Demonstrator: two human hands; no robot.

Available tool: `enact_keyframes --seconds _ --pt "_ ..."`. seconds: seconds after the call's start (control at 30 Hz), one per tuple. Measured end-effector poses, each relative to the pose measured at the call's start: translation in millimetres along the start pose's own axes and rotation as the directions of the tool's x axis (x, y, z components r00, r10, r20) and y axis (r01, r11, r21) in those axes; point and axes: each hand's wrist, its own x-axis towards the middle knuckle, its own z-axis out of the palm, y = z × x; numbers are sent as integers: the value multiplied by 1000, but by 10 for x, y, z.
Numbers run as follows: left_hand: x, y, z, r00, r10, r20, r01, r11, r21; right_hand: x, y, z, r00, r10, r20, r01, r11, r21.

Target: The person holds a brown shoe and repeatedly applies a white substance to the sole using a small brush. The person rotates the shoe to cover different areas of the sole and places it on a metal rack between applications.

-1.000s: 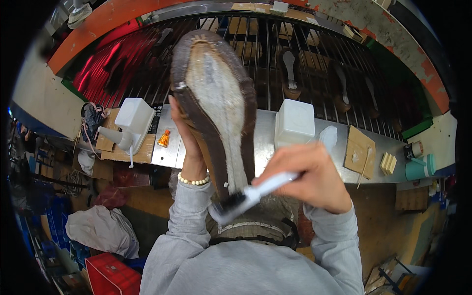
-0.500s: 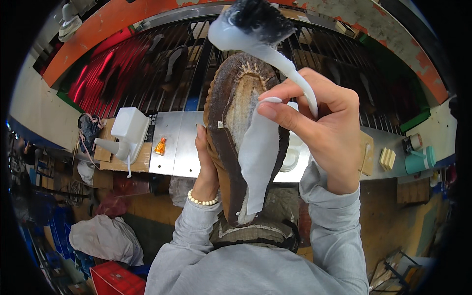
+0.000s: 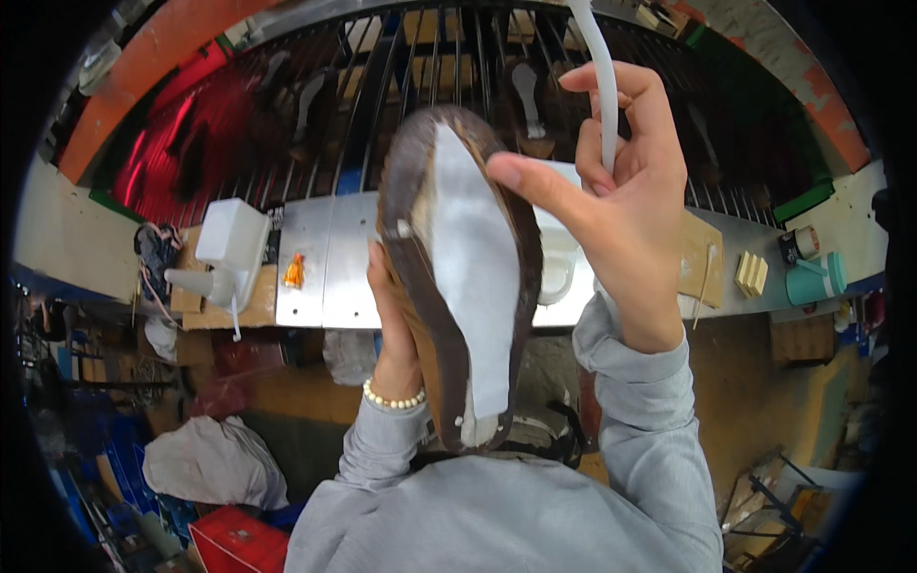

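A shoe [image 3: 402, 181] with a dark brown underside and tan upper is held bottom up, its toe pointing away from me. Wrapped around its left side is my left hand [image 3: 387, 310], thumb along the edge and the other fingers hidden. A thin white shaped sheet [image 3: 470, 258] lies lengthwise in the recess of the underside. My right hand [image 3: 626, 205] keeps a brush's white handle [image 3: 600, 67] between its curled fingers; the brush's head is out of view. Its thumb reaches the sheet's right side near the toe, while the index finger is raised away.
Beyond the metal bench [image 3: 344, 253], a barred rack [image 3: 420, 76] bears several shoe bottoms. At left stand a white nozzled bottle [image 3: 234, 234] and a small orange bottle [image 3: 293, 271]. At right are a stick [image 3: 707, 277], wooden blocks [image 3: 751, 274] and a teal cup [image 3: 812, 280].
My right hand has let go of the white sheet, which now lies flat up to the toe. The brush's head has passed out of view at the top. The shoe has shifted slightly left.
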Motion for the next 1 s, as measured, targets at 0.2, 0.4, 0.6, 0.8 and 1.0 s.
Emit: enact_keyframes --seconds 0.2,0.4,0.6,0.8,1.0 --pt "60 -99 -99 998 -28 -64 7 955 -298 -531 166 145 966 105 237 -34 958 -284" --pt "-82 -308 -380 1000 -7 -9 3 900 -435 -884 73 89 868 270 416 -217 961 -171" --pt "-97 -452 -721 980 -82 -181 -24 855 -518 -1149 439 -577 804 584 115 -575 811 -104" --pt "-132 -455 -862 960 -157 -230 98 963 -251 -1474 975 -1031 953 248 176 32 496 -868" --pt "58 -472 -1198 995 -99 -23 77 883 -462 -1541 1228 -981 990 73 122 68 515 -854"
